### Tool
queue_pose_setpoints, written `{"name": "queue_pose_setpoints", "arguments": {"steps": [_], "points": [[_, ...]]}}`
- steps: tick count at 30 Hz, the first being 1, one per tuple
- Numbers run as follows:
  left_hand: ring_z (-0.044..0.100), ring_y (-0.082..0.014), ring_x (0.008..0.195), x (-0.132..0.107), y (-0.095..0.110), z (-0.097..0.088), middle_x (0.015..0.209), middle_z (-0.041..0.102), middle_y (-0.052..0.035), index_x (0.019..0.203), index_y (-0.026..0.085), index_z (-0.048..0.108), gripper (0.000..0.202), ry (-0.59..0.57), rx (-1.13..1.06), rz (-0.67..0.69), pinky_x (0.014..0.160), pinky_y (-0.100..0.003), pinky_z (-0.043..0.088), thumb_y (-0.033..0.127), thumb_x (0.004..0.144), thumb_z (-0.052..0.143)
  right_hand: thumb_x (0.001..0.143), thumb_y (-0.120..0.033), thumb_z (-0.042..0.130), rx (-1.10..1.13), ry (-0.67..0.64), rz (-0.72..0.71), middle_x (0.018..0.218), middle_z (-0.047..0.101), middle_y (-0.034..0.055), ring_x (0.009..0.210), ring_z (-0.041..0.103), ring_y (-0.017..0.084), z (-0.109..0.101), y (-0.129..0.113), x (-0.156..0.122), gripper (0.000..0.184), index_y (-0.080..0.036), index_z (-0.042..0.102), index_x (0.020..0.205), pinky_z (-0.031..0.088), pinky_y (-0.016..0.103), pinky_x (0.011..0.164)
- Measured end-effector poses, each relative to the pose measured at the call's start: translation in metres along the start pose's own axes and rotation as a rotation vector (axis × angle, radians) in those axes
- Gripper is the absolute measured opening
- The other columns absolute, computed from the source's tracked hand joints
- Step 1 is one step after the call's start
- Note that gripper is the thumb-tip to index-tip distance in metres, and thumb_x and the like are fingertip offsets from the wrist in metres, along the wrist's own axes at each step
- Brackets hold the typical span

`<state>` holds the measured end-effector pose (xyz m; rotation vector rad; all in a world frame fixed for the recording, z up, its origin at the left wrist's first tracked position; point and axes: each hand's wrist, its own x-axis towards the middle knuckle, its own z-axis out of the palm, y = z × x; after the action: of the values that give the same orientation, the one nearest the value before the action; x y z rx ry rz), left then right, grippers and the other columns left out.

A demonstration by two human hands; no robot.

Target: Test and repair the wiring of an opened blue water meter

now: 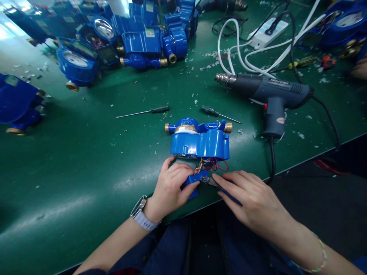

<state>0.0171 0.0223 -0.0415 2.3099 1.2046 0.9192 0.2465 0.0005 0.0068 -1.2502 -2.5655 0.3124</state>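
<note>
A blue water meter (200,143) with brass threaded ends lies on its side near the table's front edge. Thin red, yellow and white wires (216,164) come out of its near side. My left hand (173,183), with a watch on the wrist, is closed on a small blue plastic part (197,177) where the wires end. My right hand (246,193) grips pliers (210,181), whose dark metal jaws touch the right end of that blue part. The pliers' handles are mostly hidden under my fingers.
Two screwdrivers (160,109) lie beyond the meter. A heat gun (275,95) rests at the right, its cable hanging over the edge. Behind it are a white power strip (268,34) and looped cables. Several blue meters (143,42) crowd the back left; part of another person's hand (359,68) shows far right.
</note>
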Motion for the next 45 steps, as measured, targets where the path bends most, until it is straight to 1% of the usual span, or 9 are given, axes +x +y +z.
{"name": "queue_pose_setpoints", "arguments": {"steps": [5, 19, 23, 27, 31, 34, 38, 40, 45], "points": [[0.07, -0.0217, 0.089, 0.0, -0.001, 0.0, 0.089, 0.076, -0.0054, 0.097, 0.02, 0.06, 0.012, 0.01, 0.009, -0.004, 0.1, -0.052, 0.041, 0.028, 0.089, 0.062, 0.094, -0.01, 0.052, 0.005, 0.009, -0.026, 0.104, 0.062, 0.0136, 0.094, 0.056, 0.029, 0.0, 0.0, 0.002, 0.03, -0.007, 0.059, 0.122, 0.051, 0.045, 0.081], [0.07, -0.0197, 0.084, -0.001, 0.007, -0.001, 0.084, 0.074, -0.0031, 0.094, 0.017, 0.06, 0.009, 0.018, 0.034, 0.019, 0.104, -0.05, 0.034, 0.024, 0.09, 0.062, 0.087, -0.01, 0.059, -0.197, -0.039, -0.02, 0.089, 0.063, 0.009, 0.076, 0.055, 0.025, -0.014, -0.015, 0.008, 0.03, -0.007, 0.067, 0.116, 0.041, 0.039, 0.065], [0.069, -0.0196, 0.083, 0.0, 0.009, -0.001, 0.082, 0.074, -0.0027, 0.094, 0.016, 0.06, 0.008, 0.036, 0.047, 0.031, 0.104, -0.049, 0.034, 0.022, 0.09, 0.062, 0.083, -0.007, 0.063, -0.229, -0.049, -0.018, 0.084, 0.063, 0.0079, 0.072, 0.056, 0.024, -0.016, -0.019, 0.007, 0.033, -0.006, 0.068, 0.116, 0.041, 0.038, 0.061], [0.069, -0.0196, 0.083, 0.0, 0.01, -0.001, 0.082, 0.074, -0.0023, 0.094, 0.016, 0.06, 0.008, 0.036, 0.058, 0.043, 0.105, -0.048, 0.034, 0.022, 0.09, 0.062, 0.085, -0.005, 0.057, -0.24, -0.044, -0.023, 0.082, 0.064, 0.008, 0.069, 0.059, 0.024, -0.015, -0.022, 0.004, 0.033, -0.005, 0.067, 0.117, 0.043, 0.037, 0.055], [0.069, -0.0201, 0.083, -0.001, 0.006, -0.001, 0.083, 0.074, -0.0029, 0.094, 0.017, 0.06, 0.009, 0.043, 0.062, 0.045, 0.104, -0.049, 0.034, 0.024, 0.09, 0.063, 0.091, -0.01, 0.051, -0.119, -0.035, 0.039, 0.09, 0.069, 0.0089, 0.074, 0.065, 0.025, -0.01, -0.016, 0.003, 0.028, -0.009, 0.067, 0.114, 0.051, 0.038, 0.056], [0.069, -0.0197, 0.082, -0.001, 0.004, -0.001, 0.084, 0.074, -0.0029, 0.096, 0.018, 0.06, 0.009, 0.043, 0.056, 0.021, 0.102, -0.049, 0.036, 0.025, 0.09, 0.062, 0.093, -0.017, 0.055, 0.155, -0.068, 0.185, 0.105, 0.07, 0.0067, 0.089, 0.068, 0.025, -0.002, -0.008, 0.002, 0.029, -0.016, 0.061, 0.122, 0.057, 0.04, 0.072], [0.068, -0.0194, 0.082, 0.0, 0.004, -0.001, 0.085, 0.073, -0.0033, 0.094, 0.019, 0.06, 0.007, 0.028, 0.053, -0.006, 0.1, -0.049, 0.038, 0.025, 0.091, 0.06, 0.095, -0.019, 0.053, 0.415, -0.103, 0.319, 0.122, 0.063, 0.0062, 0.107, 0.062, 0.022, 0.008, -0.008, -0.003, 0.036, -0.021, 0.049, 0.131, 0.054, 0.04, 0.09], [0.067, -0.0199, 0.083, 0.001, 0.005, -0.001, 0.085, 0.073, -0.0034, 0.093, 0.019, 0.06, 0.007, 0.032, 0.059, -0.004, 0.1, -0.049, 0.038, 0.025, 0.091, 0.059, 0.097, -0.018, 0.048, 0.391, -0.085, 0.288, 0.121, 0.061, 0.0084, 0.108, 0.059, 0.023, 0.011, -0.011, -0.006, 0.037, -0.021, 0.046, 0.133, 0.052, 0.044, 0.091], [0.067, -0.0209, 0.086, 0.001, 0.006, -0.001, 0.084, 0.073, -0.003, 0.094, 0.019, 0.06, 0.007, 0.039, 0.085, 0.013, 0.101, -0.049, 0.036, 0.025, 0.09, 0.06, 0.096, -0.016, 0.046, 0.181, -0.07, 0.185, 0.107, 0.058, 0.0126, 0.093, 0.056, 0.028, 0.011, -0.017, -0.007, 0.04, -0.013, 0.043, 0.136, 0.054, 0.049, 0.078]]}}
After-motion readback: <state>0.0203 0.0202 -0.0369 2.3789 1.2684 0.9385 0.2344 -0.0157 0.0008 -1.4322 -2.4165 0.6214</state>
